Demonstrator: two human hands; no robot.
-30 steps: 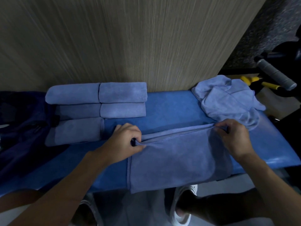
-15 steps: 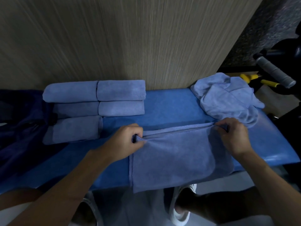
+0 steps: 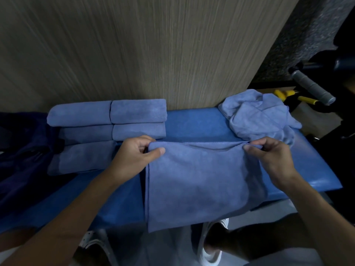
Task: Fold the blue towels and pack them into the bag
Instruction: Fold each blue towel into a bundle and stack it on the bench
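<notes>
Towel (image 3: 201, 179) under fold: lies flat on blue bench (image 3: 192, 123), two layers showing at far edge, near part hanging over the bench front. L hand (image 3: 134, 156) pinches far-left corner, thumb on top, fingers curled under. R hand (image 3: 272, 156) pinches far-right corner likewise. Both grips closed on cloth.

Step in hand, by my judgement: squaring one fold before the next. Recs:
- Keep both corners level and layer edges matched.
- Slight sag shows along far edge btwn hands, so tension sideways before laying down.
- Bring front overhang up onto bench, else its weight may drag cloth off.
- Smooth w/ flat palm after release; soft pile likely holds creases.

Stock: five folded towels (image 3: 107, 120) at left-rear of bench, touching one another, back row against wood panel (image 3: 153, 45). Unfolded pile (image 3: 259, 116) at right-rear, just beyond R hand; no. of pieces cannot be told.

Containers: dark navy fabric (image 3: 23, 150) at far left, beside the folded towels, is prob. the bag. Opening not visible and contents cannot be told. No towel seen inside. Packing apparently not yet begun; folding approx. mid-way.

Misc: yellow-handled tool (image 3: 307, 99) and grey grip (image 3: 311, 87) lie beyond bench at right, well apart from work.
</notes>
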